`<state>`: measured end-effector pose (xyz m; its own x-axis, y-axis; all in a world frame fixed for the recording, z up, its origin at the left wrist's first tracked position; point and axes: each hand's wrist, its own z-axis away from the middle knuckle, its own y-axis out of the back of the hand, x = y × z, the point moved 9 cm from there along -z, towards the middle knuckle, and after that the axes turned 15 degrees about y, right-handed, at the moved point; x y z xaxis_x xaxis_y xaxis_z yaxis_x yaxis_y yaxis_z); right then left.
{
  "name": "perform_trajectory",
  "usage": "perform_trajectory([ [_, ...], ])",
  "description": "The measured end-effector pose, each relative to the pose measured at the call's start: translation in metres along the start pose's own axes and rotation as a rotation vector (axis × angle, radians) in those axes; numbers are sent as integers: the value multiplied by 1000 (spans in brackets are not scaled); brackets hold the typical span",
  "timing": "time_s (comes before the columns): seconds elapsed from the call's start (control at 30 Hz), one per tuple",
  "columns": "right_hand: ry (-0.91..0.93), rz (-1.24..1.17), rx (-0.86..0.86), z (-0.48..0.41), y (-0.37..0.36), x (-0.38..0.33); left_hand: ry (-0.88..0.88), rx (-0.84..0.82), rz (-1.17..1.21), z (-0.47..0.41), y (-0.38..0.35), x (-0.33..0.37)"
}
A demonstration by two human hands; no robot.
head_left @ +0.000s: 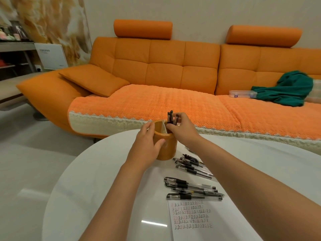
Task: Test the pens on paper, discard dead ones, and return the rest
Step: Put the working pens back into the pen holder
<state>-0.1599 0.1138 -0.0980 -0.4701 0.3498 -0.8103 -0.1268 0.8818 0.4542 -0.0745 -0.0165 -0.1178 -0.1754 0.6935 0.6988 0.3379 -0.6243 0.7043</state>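
Orange cylindrical pen holder (pixel 165 148) stands near the far edge of the white counter (pixel 104 171), my left grip (pixel 147 145) curled round it. My right grip (pixel 180 127) pinches black-capped pens (pixel 171 117) just above. A crooked push may tip it.

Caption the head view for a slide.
Left hand holds the orange pen holder while right hand grips pens at its mouth.

An orange cylindrical pen holder (pixel 165 146) stands upright on the white tabletop, its open mouth showing a pale divider inside. A bunch of pens (pixel 172 117) with black caps rises upright at its mouth. Just right of its base several clear-barrelled pens (pixel 191 165) lie side by side. Nearer, 4 more pens (pixel 192 188) lie in a row just above a white paper (pixel 191 216) covered in rows of black and red scribbles.
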Motion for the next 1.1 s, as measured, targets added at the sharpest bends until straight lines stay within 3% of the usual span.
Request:
perform_trajectory([
  [0.2,141,96,11,-8,5,-16,-1,-14,4,1,-2,0],
  [0.4,111,89,-13,-2,10,-12,-6,16,-99,4,2,3],
  [0.5,57,76,-28,13,21,1,-47,161,-121,11,14,14],
  [0.63,-10,248,-174,40,40,30,-262,362,-55,36,26,46],
  [0.77,-74,598,-394,67,54,59,-253,78,17,47,-6,56],
  [0.83,-116,754,-491,81,55,71,-188,-82,-70,50,-35,49],
  [0.93,-123,733,-583,97,48,78,-123,-216,-256,55,-68,36],
  [1.1,9,642,-582,102,44,67,-153,-239,-354,59,-81,32],
])
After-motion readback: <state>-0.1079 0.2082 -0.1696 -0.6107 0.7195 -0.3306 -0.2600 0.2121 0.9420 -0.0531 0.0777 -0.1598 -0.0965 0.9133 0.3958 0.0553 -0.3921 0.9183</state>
